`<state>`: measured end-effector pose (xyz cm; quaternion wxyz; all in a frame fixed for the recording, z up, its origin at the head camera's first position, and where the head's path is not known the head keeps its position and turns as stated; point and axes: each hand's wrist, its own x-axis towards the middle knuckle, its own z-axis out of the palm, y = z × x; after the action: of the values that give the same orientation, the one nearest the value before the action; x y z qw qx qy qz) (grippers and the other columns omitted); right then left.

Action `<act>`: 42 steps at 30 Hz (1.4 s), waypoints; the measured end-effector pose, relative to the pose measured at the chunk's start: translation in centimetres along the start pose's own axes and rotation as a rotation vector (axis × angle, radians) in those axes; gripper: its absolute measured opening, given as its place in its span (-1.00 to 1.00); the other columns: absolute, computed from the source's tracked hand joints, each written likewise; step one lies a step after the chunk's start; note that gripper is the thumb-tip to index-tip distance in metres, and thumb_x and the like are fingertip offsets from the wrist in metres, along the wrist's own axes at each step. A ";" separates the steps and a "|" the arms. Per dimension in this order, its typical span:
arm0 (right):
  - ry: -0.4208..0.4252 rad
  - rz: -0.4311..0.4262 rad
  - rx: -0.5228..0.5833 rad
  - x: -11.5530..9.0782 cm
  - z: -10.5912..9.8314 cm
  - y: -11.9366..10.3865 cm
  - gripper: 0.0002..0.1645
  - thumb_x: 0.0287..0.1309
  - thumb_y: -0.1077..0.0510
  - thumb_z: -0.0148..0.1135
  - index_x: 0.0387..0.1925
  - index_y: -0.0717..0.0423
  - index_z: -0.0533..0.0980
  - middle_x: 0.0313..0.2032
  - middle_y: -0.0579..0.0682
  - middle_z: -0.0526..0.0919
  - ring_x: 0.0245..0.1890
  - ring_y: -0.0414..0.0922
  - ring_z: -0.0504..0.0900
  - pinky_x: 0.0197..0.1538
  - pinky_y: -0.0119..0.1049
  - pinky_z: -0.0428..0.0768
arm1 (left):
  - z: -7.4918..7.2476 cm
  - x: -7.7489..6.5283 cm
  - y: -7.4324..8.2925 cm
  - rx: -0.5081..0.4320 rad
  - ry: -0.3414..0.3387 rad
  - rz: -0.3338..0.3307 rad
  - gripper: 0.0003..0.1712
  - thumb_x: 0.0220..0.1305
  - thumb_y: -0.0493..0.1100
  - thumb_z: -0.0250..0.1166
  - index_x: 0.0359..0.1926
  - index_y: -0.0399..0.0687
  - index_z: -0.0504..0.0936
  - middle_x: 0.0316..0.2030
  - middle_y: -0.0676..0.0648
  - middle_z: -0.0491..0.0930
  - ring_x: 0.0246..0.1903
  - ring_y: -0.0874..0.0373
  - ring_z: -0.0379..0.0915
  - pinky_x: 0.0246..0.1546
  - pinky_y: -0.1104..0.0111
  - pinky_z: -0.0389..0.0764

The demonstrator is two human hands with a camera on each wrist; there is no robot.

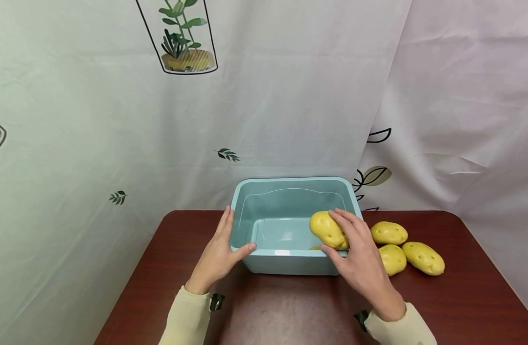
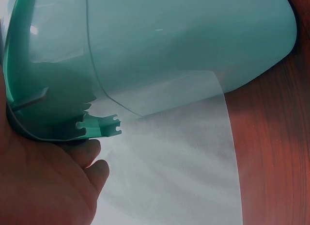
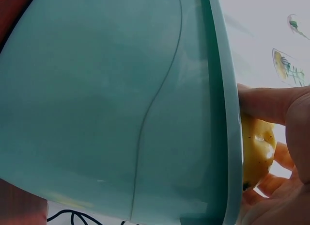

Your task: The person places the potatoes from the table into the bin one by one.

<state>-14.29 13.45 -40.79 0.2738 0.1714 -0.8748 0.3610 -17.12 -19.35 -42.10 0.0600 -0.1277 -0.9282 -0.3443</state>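
A light blue plastic bin [image 1: 290, 263] sits near the far edge of the table. At its front left corner is my left hand [image 1: 218, 251], fingers lying straight along the left side and thumb touching the front rim. My right hand [image 1: 361, 254] grips a yellow potato [image 1: 326, 230] between thumb and fingers, over the bin's front right part. In the right wrist view, that potato [image 3: 258, 150] shows beyond the bin's rim [image 3: 231, 108]. A small yellow patch appears inside the front wall below it; what it is cannot be told.
Right of the bin lie three potatoes on the dark red wooden table [image 1: 285, 306]: one at the back [image 1: 389, 233], one in front [image 1: 392, 260], partly behind my right hand, and one farther right [image 1: 423, 258]. A pale patterned curtain [image 1: 290, 110] hangs behind the table.
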 end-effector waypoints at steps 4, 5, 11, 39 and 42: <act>-0.013 0.016 -0.006 0.1 0.2 0.0 -0.03 -0.15 0.22 0.65 0.36 0.07 0.43 0.32 0.07 0.41 0.31 0.08 0.35 0.17 0.06 0.44 | 0.0 0.0 0.0 0.000 -0.003 -0.005 0.28 0.19 0.41 0.32 0.61 -0.08 -0.17 0.60 0.07 -0.30 0.49 -0.10 0.04 0.30 -0.11 0.33; -0.016 0.018 -0.006 0.1 0.2 0.0 -0.04 -0.14 0.21 0.65 0.36 0.06 0.43 0.32 0.07 0.41 0.31 0.08 0.35 0.17 0.06 0.44 | 0.0 0.0 0.0 0.000 -0.003 -0.006 0.28 0.19 0.41 0.32 0.61 -0.08 -0.17 0.60 0.07 -0.30 0.49 -0.10 0.03 0.30 -0.11 0.33; -0.015 0.009 -0.002 0.4 0.6 -0.1 -0.05 -0.13 0.20 0.65 0.35 0.06 0.44 0.31 0.09 0.43 0.28 0.11 0.38 0.14 0.07 0.46 | 0.1 0.1 -0.1 -0.001 -0.002 -0.005 0.28 0.19 0.41 0.32 0.62 -0.07 -0.17 0.60 0.07 -0.30 0.49 -0.10 0.03 0.30 -0.10 0.33; -0.101 -0.017 -0.036 0.5 1.2 0.3 -0.13 0.02 0.01 0.56 0.37 0.02 0.43 0.30 0.02 0.44 0.27 0.04 0.40 0.07 0.04 0.52 | 0.1 0.1 -0.2 -0.006 0.000 -0.018 0.26 0.20 0.37 0.35 0.62 -0.03 -0.17 0.60 0.08 -0.30 0.49 -0.10 0.04 0.29 -0.13 0.32; -0.110 -0.030 -0.045 0.5 1.2 0.4 -0.14 0.03 0.00 0.55 0.37 0.03 0.42 0.30 0.02 0.45 0.26 0.04 0.41 0.07 0.04 0.53 | 0.1 0.1 -0.2 -0.010 0.001 -0.019 0.26 0.20 0.34 0.37 0.62 -0.02 -0.17 0.60 0.09 -0.30 0.49 -0.11 0.04 0.29 -0.14 0.33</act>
<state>-15.34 12.77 -41.39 0.2346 0.1980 -0.8937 0.3272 -17.23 -19.37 -42.31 0.0565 -0.1189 -0.9276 -0.3496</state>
